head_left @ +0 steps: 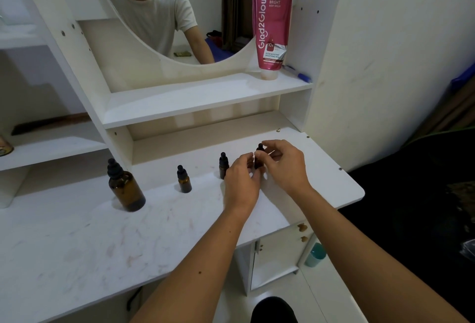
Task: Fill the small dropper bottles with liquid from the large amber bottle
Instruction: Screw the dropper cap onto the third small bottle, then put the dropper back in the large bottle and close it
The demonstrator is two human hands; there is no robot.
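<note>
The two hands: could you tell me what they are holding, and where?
Both hold the rightmost small dropper bottle: left hand at its body, right hand at its cap.

Both hands, left hand (pixel 241 181) and right hand (pixel 282 162), gripped one small dropper bottle (pixel 259 159) (rightmost of three); large amber bottle (pixel 126 187) stood well apart.

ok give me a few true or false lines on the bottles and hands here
1. The large amber glass bottle stands capped. True.
2. Both hands are on the rightmost small amber dropper bottle. True.
3. The left hand holds the large bottle. False: it is at the rightmost small one, with the right hand.
4. The pink tube lies flat on the white tabletop. False: it stands on the upper shelf.
</note>
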